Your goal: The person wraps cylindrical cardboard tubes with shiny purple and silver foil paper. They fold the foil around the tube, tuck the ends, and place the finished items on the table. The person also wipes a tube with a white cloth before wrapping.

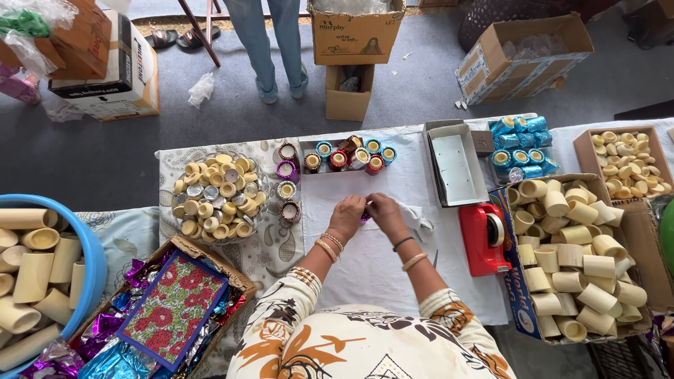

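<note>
My worktop (393, 189) wears a white cloth, with a glass bowl of caps (217, 196) at ten o'clock. At three o'clock sit a red tape dispenser (484, 238) and a carton of cream tubes (576, 260); at twelve, a tray of foil-wrapped cups (347, 156).

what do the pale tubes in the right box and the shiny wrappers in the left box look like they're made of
Cream short cylinders: likely rolled card or bamboo-like stock, matte, hollow with visible wall thickness; hard to say which. Crinkled purple, blue and red sheets: metallic foil, judging by sharp creases and bright glints. Both hands, left hand and right hand, pinch a small purple piece, apparently the same foil.
</note>
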